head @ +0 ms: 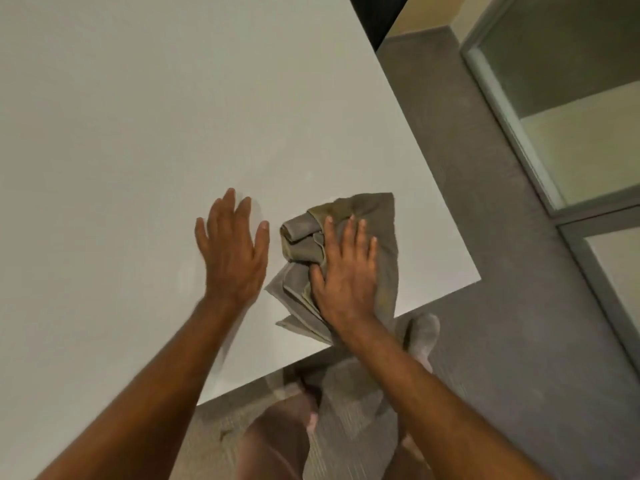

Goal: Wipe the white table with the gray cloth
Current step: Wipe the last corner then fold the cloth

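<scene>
Head view shows our right hand [341, 271] flat, pressing the gray cloth [346, 251] on the white table [138, 133]; left hand [232, 251] open, seemingly bracing; we should keep even pressure.

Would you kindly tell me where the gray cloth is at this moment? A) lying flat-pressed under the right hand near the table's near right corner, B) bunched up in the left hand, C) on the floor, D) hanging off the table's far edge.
A: the right hand lies spread, palm down, on the gray cloth on the white table; the left hand rests on bare tabletop.
</scene>
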The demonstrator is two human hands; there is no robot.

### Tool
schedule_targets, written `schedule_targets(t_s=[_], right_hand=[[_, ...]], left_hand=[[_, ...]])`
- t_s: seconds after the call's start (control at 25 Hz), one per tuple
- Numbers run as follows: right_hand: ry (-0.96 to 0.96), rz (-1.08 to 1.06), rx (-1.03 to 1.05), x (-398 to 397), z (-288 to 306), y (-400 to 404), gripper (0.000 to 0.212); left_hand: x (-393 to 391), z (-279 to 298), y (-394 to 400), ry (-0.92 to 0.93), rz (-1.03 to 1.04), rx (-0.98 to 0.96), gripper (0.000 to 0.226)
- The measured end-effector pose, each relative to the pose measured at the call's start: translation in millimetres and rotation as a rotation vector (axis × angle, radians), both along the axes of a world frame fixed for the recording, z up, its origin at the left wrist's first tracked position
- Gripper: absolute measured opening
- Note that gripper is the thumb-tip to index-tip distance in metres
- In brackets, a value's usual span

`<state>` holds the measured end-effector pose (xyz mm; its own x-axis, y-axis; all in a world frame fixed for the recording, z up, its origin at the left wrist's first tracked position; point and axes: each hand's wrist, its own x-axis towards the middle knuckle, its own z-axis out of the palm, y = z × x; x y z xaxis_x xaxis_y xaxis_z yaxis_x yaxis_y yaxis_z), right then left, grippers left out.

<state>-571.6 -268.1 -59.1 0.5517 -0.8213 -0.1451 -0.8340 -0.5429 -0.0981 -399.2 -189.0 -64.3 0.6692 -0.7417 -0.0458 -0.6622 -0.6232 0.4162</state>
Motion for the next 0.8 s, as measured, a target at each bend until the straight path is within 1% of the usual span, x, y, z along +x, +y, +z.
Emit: schedule_targets(t_s=[0.08,0.12,0.24,0.28,0.32,0.36,0.4,0.44,0.48,0.56,0.64,0.68,0.72,0.76,0.8], right_hand=[[-0.004,0.155,0.041,21,1,27,0.082],[0.002,0.272,0.072,26,2,36,0.082],[0.081,0.726,0.175,19,22,48,0.082],[0.100,0.826,0.199,12,30,48,0.082],[0.094,0.865,0.222,5,37,47,0.083],[0.059,0.832,0.262,-6,46,50,0.084],[-0.017,0.724,0.306,-20,52,56,0.081],[-0.129,0.559,0.330,-37,59,66,0.077],[-0.247,0.343,0.338,-55,64,77,0.072],[-0.440,-0.186,0.439,-82,77,101,0.072],[-0.616,-0.721,0.634,-86,87,113,0.080],[-0.677,-0.941,0.742,-81,90,114,0.082],[-0.723,-1.114,0.859,-73,93,115,0.081],[-0.768,-1.235,0.983,-63,96,114,0.075],[-0.815,-1.309,1.087,-52,97,114,0.064]], left_hand=[[13,8,36,0.068,0.070,-0.021,0.056],[16,14,50,0.117,0.096,-0.031,0.056],[11,44,76,0.182,0.084,0.017,0.052],[6,53,79,0.188,0.059,0.036,0.050],[1,61,80,0.198,0.035,0.048,0.048],[-3,68,79,0.212,0.014,0.065,0.047],[-7,73,74,0.235,0.005,0.091,0.046],[-11,78,70,0.266,0.014,0.129,0.047],[-15,80,67,0.308,0.033,0.162,0.049],[-20,83,61,0.382,0.074,0.194,0.057],[-19,83,54,0.419,0.087,0.212,0.067],[-19,84,51,0.433,0.090,0.231,0.071],[-19,85,48,0.439,0.095,0.261,0.071],[-19,86,44,0.434,0.095,0.298,0.066],[-19,88,42,0.426,0.082,0.334,0.056]])
